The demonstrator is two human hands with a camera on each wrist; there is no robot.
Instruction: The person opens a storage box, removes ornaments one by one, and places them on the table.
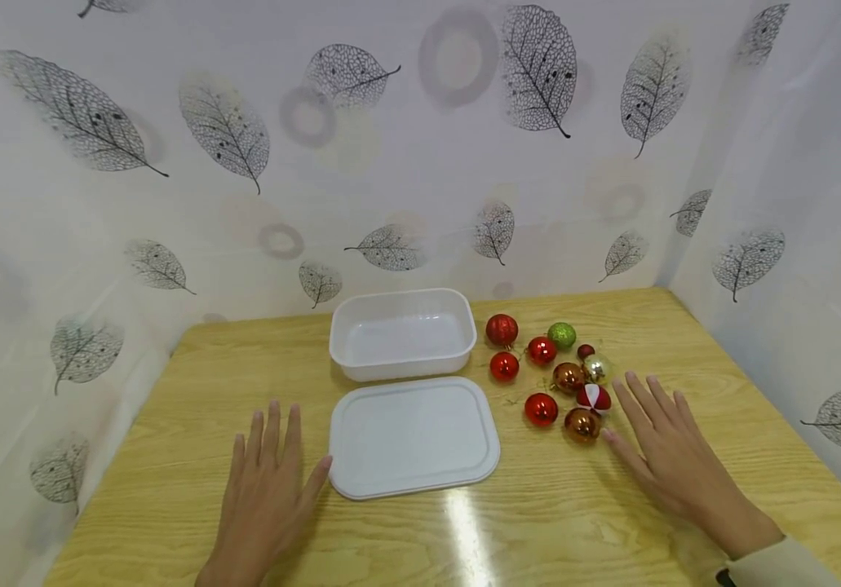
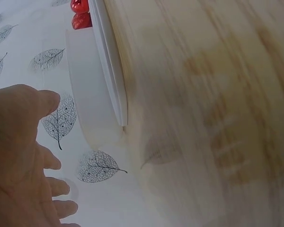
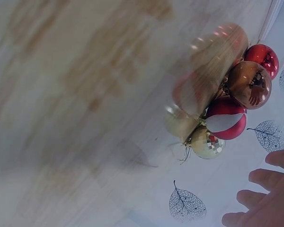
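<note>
My left hand (image 1: pixel 266 481) is held palm down with straight fingers, its thumb tip right at the left edge of a white lid (image 1: pixel 414 438). Behind the lid stands a white rectangular container (image 1: pixel 401 359), its top uncovered. On the right, my right hand (image 1: pixel 673 456) spreads its fingers beside a cluster of Christmas ornaments. Nearest to it are a copper ball (image 1: pixel 582 425) and a red-and-white ball (image 1: pixel 594 398). Further back are a gold mirrored ball (image 1: pixel 596 368), a green glitter ball (image 1: pixel 561 335) and several red balls, among them a shiny one (image 1: pixel 541 409). Both hands hold nothing.
The wood-grain table (image 1: pixel 170 440) ends at a white leaf-patterned cloth (image 1: pixel 420 179) that rises behind it and along both sides. A dark red small ball (image 1: pixel 585 351) lies among the other ornaments, right of the container.
</note>
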